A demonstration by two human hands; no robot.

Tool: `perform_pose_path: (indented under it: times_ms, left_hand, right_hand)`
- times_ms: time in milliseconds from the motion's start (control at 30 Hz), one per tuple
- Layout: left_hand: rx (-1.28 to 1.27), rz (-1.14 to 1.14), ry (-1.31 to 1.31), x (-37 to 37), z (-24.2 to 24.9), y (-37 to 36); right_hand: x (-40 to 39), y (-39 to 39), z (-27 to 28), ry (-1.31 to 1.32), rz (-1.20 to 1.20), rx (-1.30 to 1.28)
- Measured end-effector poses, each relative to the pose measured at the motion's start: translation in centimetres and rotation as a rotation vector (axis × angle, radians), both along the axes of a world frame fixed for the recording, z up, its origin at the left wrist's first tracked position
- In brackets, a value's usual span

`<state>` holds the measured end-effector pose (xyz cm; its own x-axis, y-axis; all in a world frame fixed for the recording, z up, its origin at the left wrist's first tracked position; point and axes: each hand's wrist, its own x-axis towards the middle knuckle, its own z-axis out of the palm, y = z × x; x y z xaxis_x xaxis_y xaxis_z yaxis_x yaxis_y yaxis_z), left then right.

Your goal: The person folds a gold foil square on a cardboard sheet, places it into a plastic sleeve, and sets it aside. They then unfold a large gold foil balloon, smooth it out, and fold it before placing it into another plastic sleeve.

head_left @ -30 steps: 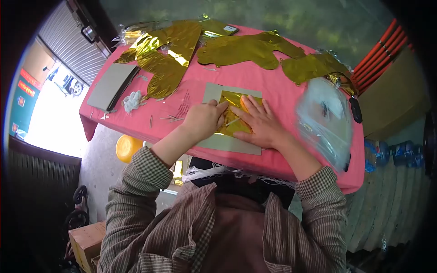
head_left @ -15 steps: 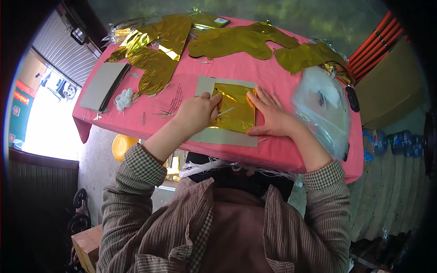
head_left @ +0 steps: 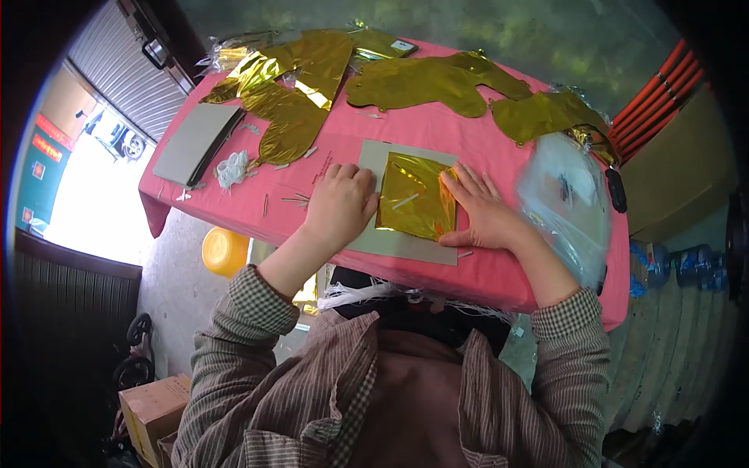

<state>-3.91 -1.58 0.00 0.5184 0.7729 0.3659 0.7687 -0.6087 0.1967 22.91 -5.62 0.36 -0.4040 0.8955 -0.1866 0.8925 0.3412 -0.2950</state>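
Note:
A flat, folded piece of shiny gold foil (head_left: 406,175) lies on a grey cardboard sheet (head_left: 421,251). A thin pale strip (head_left: 406,201) rests on top of the foil. My right hand (head_left: 485,210) is spread flat at the foil's right edge, its fingertips and thumb touching it. At the left edge of the cardboard, my left hand (head_left: 341,201) has its fingers curled in, the thumb beside the foil's left side. Whether anything is inside those fingers is hidden.
Large gold foil shapes (head_left: 421,82) cover the far side of the pink-covered table (head_left: 273,210). Grey cards (head_left: 195,144), a white string bundle (head_left: 232,170) and thin strips (head_left: 295,200) lie at left. Clear plastic bags (head_left: 566,207) lie at right. A yellow bucket (head_left: 226,251) stands below.
My left hand has moved off the foil, leftward to the cardboard's left edge. My right hand stays on the foil's right edge. The whole view has shifted slightly.

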Motion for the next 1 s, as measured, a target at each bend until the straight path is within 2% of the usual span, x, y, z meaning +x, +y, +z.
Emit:
perform_pose_path:
  times_ms: [200, 400, 600, 767, 900, 1000]
  left_hand:
    - [-0.051, 0.015, 0.059, 1.2, 0.3, 0.2]
    - [-0.066, 0.03, -0.03, 1.5, 0.6, 0.7]
    - [-0.007, -0.032, -0.004, 2.1, 0.6, 0.4]
    - [-0.028, -0.027, 0.263, 2.6, 1.5, -0.3]
    - [-0.033, -0.078, 0.314, 2.6, 0.2, 1.4]
    - [-0.14, -0.039, 0.365, 3.0, 0.3, 1.9]
  right_hand:
    - [-0.2, 0.0, 0.2, -0.029, -0.002, 0.001]
    - [-0.2, -0.2, 0.1, -0.036, 0.003, 0.014]
    - [-0.5, -0.3, 0.3, -0.03, 0.004, 0.012]
    - [-0.7, -0.4, 0.4, -0.022, 0.011, 0.016]
    - [-0.8, -0.4, 0.6, -0.044, 0.009, 0.005]
    - [-0.8, -0.3, 0.7, -0.059, 0.007, 0.0]
